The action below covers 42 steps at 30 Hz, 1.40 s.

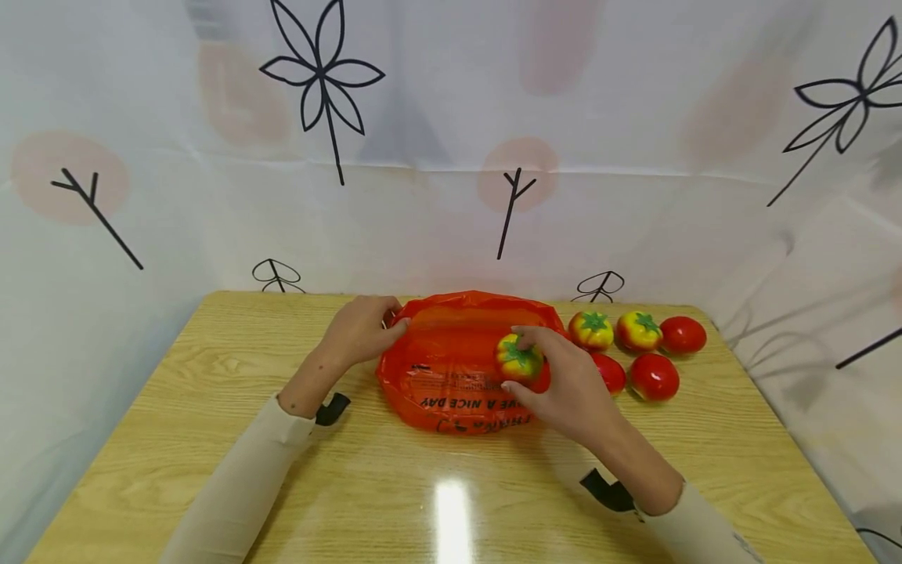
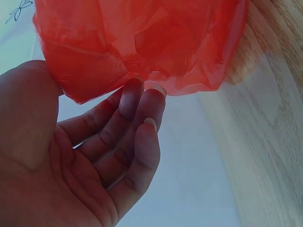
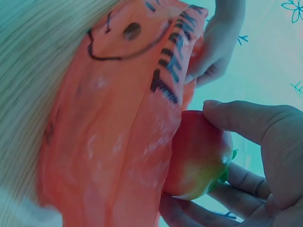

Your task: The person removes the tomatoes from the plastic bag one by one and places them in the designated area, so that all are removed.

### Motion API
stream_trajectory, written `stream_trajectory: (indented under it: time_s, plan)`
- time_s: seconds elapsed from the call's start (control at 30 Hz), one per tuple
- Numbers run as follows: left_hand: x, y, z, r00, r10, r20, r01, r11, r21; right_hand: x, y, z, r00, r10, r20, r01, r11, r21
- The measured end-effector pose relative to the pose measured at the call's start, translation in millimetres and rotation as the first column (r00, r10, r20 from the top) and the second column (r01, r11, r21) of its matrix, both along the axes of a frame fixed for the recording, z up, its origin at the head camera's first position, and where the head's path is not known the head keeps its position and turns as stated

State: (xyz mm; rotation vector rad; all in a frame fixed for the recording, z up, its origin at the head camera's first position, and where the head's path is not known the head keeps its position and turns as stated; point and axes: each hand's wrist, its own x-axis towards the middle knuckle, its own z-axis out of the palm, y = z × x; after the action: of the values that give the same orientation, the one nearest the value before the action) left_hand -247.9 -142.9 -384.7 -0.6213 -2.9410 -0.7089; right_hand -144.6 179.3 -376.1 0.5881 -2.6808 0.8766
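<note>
A red plastic bag (image 1: 437, 384) with black lettering lies spread on the table, its mouth open and upward. My left hand (image 1: 361, 333) pinches the bag's left rim; in the left wrist view, curled fingers (image 2: 144, 146) meet the film's edge. Over the bag's right side, my right hand (image 1: 574, 392) holds a toy tomato (image 1: 517, 359), red and yellow with a green leafy top. The right wrist view shows thumb and fingers around this tomato (image 3: 201, 156), right at the bag's rim.
Several more toy tomatoes sit right of the bag: two with green tops (image 1: 592, 330) and plain glossy red ones (image 1: 654, 377), one partly behind my right hand. They rest on a wood-grain table (image 1: 211, 407). Behind it hangs a patterned white cloth (image 1: 423, 227).
</note>
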Motion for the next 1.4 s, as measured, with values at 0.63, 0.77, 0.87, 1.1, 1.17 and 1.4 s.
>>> stream_trajectory:
  time_s: [0.63, 0.77, 0.87, 1.1, 1.17, 1.4]
  plan:
    - [2.3, -2.3, -0.8, 1.000, -0.002, 0.012, 0.002, 1.000, 0.005, 6.0, 41, -4.1, 0.992, -0.122, -0.035, 0.123, 0.991, 0.051]
    - [3.0, -1.6, 0.4, 1.000, 0.007, 0.016, -0.007, 1.000, -0.003, 9.2, 46, -0.5, 0.991, -0.128, -0.047, 0.130, 0.991, 0.045]
    - [2.7, -1.4, 0.9, 1.000, 0.004, 0.013, -0.004, 1.000, -0.001, 11.2, 50, 2.0, 0.989, -0.136, -0.057, 0.139, 0.989, 0.043]
    - [1.0, -2.5, 0.3, 1.000, -0.019, -0.014, 0.019, 1.000, 0.004, 12.7, 57, 8.7, 0.982, -0.160, -0.098, 0.167, 0.984, 0.068]
    - [0.8, -2.3, 0.3, 1.000, -0.018, -0.012, 0.018, 1.000, 0.005, 13.4, 59, 10.1, 0.982, -0.166, -0.094, 0.172, 0.983, 0.062]
    - [-0.3, -1.0, 0.4, 1.000, -0.016, -0.007, 0.016, 1.000, 0.002, 16.8, 72, 10.0, 0.977, -0.193, -0.089, 0.198, 0.979, 0.057]
